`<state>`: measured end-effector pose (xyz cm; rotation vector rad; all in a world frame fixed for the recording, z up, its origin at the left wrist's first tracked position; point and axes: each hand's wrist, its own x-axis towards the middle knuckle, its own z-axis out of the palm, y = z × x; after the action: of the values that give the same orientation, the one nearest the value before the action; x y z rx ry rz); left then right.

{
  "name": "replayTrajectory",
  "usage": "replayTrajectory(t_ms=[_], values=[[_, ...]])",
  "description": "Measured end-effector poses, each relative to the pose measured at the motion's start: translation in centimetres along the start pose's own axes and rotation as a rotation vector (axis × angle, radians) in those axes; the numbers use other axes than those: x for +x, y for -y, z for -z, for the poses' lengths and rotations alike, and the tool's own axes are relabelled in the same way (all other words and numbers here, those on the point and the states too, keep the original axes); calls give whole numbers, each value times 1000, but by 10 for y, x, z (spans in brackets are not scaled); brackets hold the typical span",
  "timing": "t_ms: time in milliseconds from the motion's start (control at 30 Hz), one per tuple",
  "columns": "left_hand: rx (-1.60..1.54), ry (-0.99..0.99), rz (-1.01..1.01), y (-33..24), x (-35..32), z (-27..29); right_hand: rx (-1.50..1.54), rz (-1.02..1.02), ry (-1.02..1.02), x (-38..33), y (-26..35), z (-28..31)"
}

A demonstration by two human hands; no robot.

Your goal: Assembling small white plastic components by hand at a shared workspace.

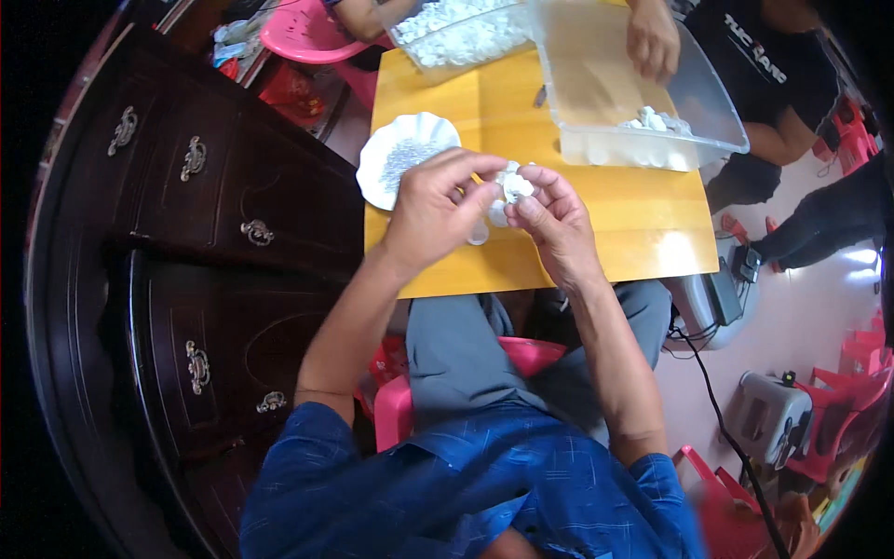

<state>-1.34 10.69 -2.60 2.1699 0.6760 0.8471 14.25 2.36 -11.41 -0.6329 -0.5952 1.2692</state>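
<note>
Above the table, my two hands meet at a small, lumpy white piece (516, 186), whose kind I cannot make out. My right hand (562, 228) is closed on it, pinching it between thumb and fingers. From the other side, the thumb and index finger of my left hand (430, 210) close in on the same piece, their tips partly hidden. Just under the hands lies a small, pale round thing (479, 233) on the table. Beside my left hand stands a white scalloped dish (372, 175) with many small, shiny, thin bits in it.
On the yellow table (643, 219), a clear bin (624, 154) with a few white pieces stands far right, another person's hand (654, 42) over it. A second clear bin (466, 61), full of white pieces, stands at the far edge. Dark drawers (251, 317) flank the left.
</note>
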Motion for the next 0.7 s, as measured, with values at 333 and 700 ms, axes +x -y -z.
replayTrajectory(t_ms=[333,700], values=[[216,-85,79,45,-24,26,-75,24,-108,-12,2,9],[576,-52,220,132,-13,41,-135,-50,-130,-24,12,40]])
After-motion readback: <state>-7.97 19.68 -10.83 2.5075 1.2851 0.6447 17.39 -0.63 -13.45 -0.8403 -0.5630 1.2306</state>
